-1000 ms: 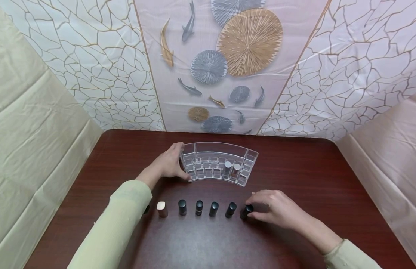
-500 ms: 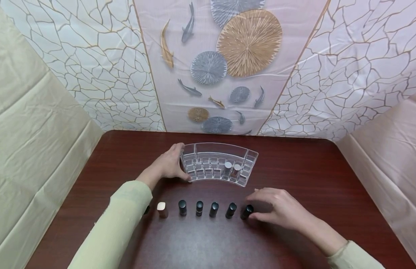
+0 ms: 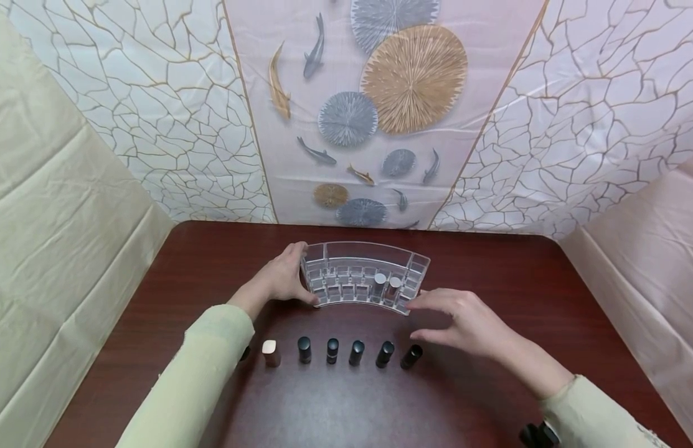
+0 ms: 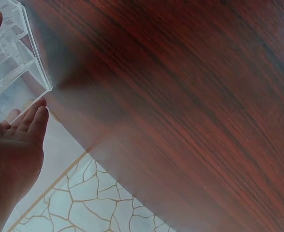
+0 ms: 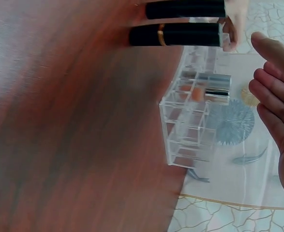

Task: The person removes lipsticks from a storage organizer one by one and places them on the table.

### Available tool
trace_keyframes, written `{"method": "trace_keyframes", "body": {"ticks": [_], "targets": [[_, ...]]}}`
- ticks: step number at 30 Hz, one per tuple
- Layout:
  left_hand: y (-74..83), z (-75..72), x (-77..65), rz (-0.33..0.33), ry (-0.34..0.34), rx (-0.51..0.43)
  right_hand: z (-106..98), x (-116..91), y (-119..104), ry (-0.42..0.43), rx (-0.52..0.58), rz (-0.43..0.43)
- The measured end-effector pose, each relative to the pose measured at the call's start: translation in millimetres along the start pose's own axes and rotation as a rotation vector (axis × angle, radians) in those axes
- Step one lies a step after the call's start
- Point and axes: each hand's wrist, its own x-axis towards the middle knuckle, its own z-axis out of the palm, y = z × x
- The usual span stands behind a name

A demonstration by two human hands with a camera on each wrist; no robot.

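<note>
A clear plastic lipstick organizer [image 3: 354,250], curved and split into small compartments, stands toward the back of the table. Two silver-capped lipsticks [image 3: 379,286] are upright in its front row at the right. My left hand [image 3: 280,274] grips the organizer's left end, thumb at the front corner and fingers along the back; the left wrist view shows those fingers against the clear side wall. Holding nothing, my right hand [image 3: 464,320] hovers by the organizer's front right corner, thumb and fingers spread. Just in front of it stands a black lipstick tube [image 3: 411,356] with a gold band [image 5: 161,35].
Several more black lipstick tubes [image 3: 356,353] stand in a row across the dark wood table [image 3: 335,410]. A brown tube with a pale gold square top [image 3: 271,353] is at the row's left end. Patterned cloth [image 3: 346,118] hangs behind the table.
My right hand has let go of the rightmost black lipstick tube and moved forward toward the organizer's right corner, fingers spreading. The left hand keeps its grip on the organizer.
</note>
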Motion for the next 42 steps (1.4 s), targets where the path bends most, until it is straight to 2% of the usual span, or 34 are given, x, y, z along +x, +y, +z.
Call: {"method": "trace_keyframes", "body": {"ticks": [14,20,27,42], "targets": [[1.1,-0.6,-0.3,-0.007,0.003,0.003,-6.7,29.6,10.2,-0.043,0.006,0.016],[2.1,-1.1,-0.7,-0.007,0.004,0.004,-3.8,33.4,14.0,-0.053,0.001,0.023],[2.6,-0.9,-1.3,-0.011,0.001,0.003,-0.5,38.0,18.7,-0.085,0.009,0.073],[1.8,-1.9,-2.9,0.009,0.013,0.006,12.8,61.0,37.6,-0.095,0.010,0.073]]}}
